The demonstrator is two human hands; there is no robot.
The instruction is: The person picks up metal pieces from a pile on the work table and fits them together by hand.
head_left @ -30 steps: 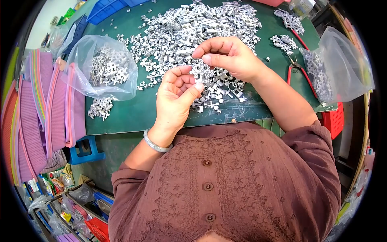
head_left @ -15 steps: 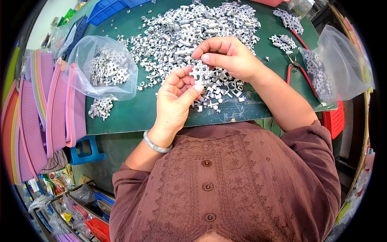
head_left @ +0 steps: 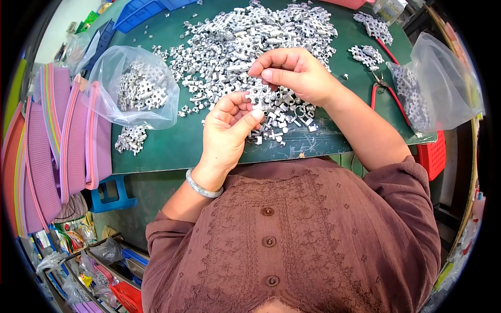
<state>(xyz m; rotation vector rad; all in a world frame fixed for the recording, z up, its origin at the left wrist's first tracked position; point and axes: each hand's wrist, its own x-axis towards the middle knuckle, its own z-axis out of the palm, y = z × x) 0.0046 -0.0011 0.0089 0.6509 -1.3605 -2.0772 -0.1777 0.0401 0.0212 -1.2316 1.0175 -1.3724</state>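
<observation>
My left hand point(head_left: 225, 128) pinches a flat silver metal piece with knobby, notched edges point(head_left: 258, 96) between thumb and fingertips. Just above its top edge, my right hand point(head_left: 308, 78) has thumb and index finger drawn together. Whether a small part sits between those right fingertips is too small to tell. Behind and below both hands spreads a large heap of small silver metal parts point(head_left: 224, 44), with loose bits reaching toward the near table edge.
On the left stand an open clear bag point(head_left: 169, 99) of silver pieces and a small stack point(head_left: 130, 140). To the right lie red-handled pliers point(head_left: 399, 101), two piece clusters point(head_left: 367, 56) and another plastic bag point(head_left: 443, 83). Blue bins point(head_left: 136, 14) line the back of the green table point(head_left: 182, 156).
Hardly anything differs. The metal piece in my left hand has tilted very slightly, and my right fingers stay beside its top edge.
</observation>
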